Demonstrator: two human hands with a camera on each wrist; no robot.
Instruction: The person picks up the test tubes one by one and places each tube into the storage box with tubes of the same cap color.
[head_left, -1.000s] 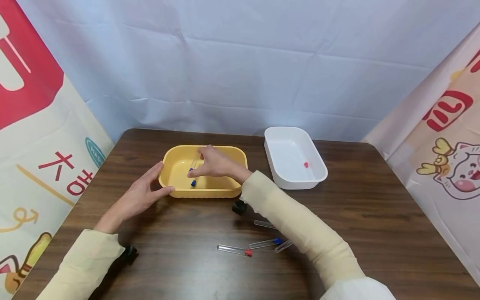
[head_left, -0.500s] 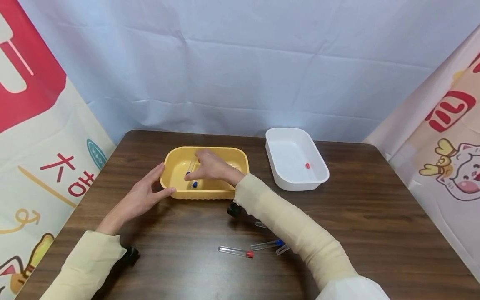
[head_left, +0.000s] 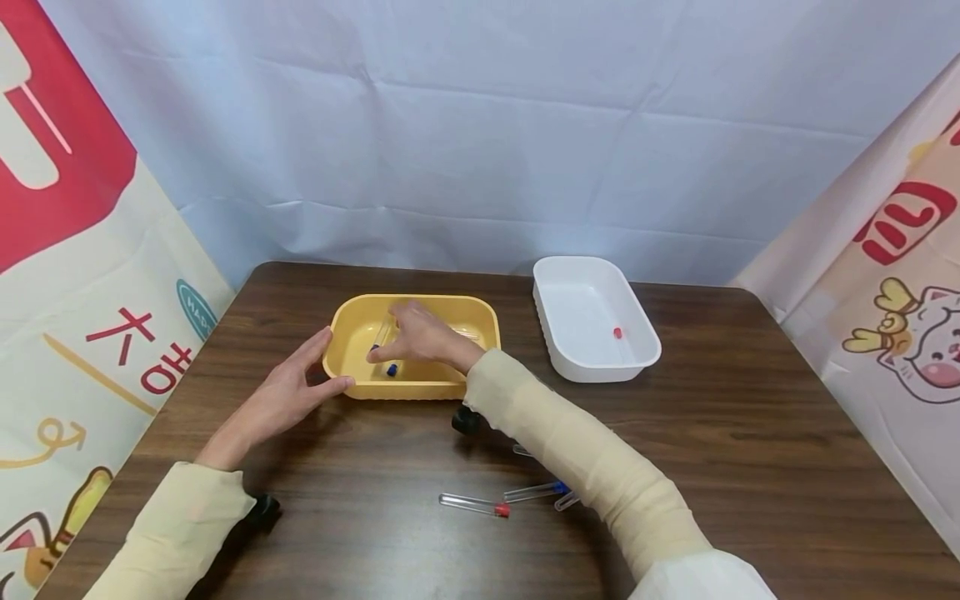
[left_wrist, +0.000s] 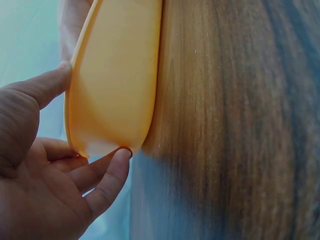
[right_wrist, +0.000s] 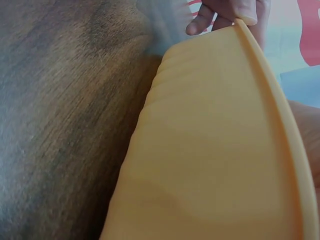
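A yellow plastic bin stands on the table, with my left hand holding its left end. The left wrist view shows the thumb on the rim and the fingers bent against the end wall. My right hand reaches down inside the bin. Thumb and fingers there span a clear test tube with a blue cap, the thumb near the cap and the fingers at the far end. Another blue cap shows just below the thumb. The bin's wall hides the right hand's work in the right wrist view.
A white bin with a red-capped tube inside stands right of the yellow one. Several test tubes lie on the table nearer the body, among them a red-capped tube and a blue-capped tube. The right forearm passes over some.
The right hand has shifted slightly left and toward the body inside the yellow bin, and the blue-capped test tube has moved with it. The left hand keeps its place on the bin.
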